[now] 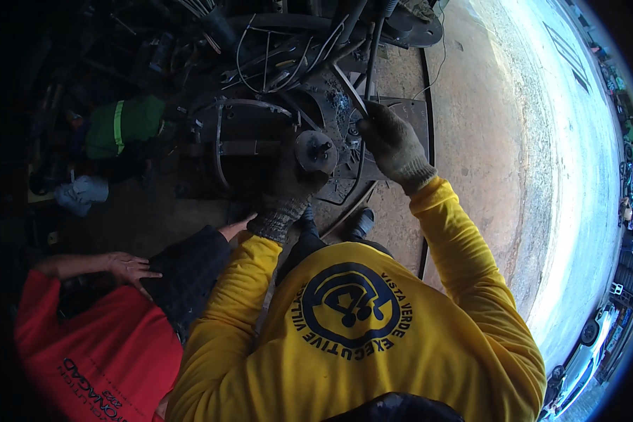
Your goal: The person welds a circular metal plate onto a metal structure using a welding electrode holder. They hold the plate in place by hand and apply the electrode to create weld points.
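Observation:
My right hand (399, 149), in a grey knitted glove, is closed around the lower end of a flat metal bar (348, 88), which slants up and to the left. My left hand (292, 181), gloved and in deep shade, is at the lower left edge of a round metal disc (307, 156) with a dark bolt-like post (321, 148) at its middle. Shadow hides the left fingers, so their grip is unclear. Left of that hand stands a curved metal frame (218, 133) with a short flat crosspiece (239, 148).
Wrenches and other tools (260, 70) lie beyond the disc, among bent rods. A person in a red shirt (98, 344) sits close on my left, one hand (129, 269) by the dark trousers. Another person in green (123, 126) is farther left. Concrete floor (485, 141) stretches right.

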Demonstrator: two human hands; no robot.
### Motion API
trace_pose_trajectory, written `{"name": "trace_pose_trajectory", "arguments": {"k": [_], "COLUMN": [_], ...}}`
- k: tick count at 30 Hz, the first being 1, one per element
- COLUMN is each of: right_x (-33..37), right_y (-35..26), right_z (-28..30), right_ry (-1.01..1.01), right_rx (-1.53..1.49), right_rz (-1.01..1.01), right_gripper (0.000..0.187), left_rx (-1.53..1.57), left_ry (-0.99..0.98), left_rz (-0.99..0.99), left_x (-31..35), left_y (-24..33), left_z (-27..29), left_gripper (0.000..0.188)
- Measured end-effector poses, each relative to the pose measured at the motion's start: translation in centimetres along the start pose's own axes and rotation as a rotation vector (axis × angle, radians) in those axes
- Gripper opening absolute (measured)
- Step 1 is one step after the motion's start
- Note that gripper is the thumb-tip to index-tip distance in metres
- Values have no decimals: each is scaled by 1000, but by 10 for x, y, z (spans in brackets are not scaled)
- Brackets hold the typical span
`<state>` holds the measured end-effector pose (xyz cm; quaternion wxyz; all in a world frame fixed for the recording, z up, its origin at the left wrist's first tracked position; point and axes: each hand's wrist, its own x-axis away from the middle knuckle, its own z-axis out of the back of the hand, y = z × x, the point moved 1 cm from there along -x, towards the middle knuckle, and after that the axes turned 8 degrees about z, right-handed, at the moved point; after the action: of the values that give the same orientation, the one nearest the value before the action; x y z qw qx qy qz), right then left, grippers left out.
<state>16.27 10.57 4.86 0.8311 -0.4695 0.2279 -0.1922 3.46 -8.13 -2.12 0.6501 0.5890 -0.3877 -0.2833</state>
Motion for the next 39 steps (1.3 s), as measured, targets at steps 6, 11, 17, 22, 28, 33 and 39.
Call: {"name": "trace_pose_trajectory", "arguments": {"k": [6, 11, 17, 22, 28, 33, 39], "right_x": [-137, -208, -218, -213, -197, -217, -250], "right_y": [-8, -25, -76, -103, -60, -73, -9], "right_z": [-57, -116, -126, -78, 49, 57, 88], "right_ry": [-397, -931, -1023, -743, 931, 1001, 905], "right_rx": [425, 647, 616, 888, 505, 425, -152], "right_rz": [611, 635, 109, 344, 317, 190, -100], "right_gripper": [30, 21, 35, 38, 53, 67, 66], "left_rx": [-391, -9, 93, 1, 181, -12, 3], "left_ry": [75, 35, 0, 15, -47, 25, 33], "left_rz": [-99, -49, -15, -115, -22, -87, -136], "left_x": [9, 8, 12, 7, 2, 6, 2], "left_y": [24, 10, 17, -8, -14, -13, -17], "left_z": [12, 4, 5, 8, -2, 14, 6], "left_gripper": [98, 98, 99, 98, 99, 98, 99]}}
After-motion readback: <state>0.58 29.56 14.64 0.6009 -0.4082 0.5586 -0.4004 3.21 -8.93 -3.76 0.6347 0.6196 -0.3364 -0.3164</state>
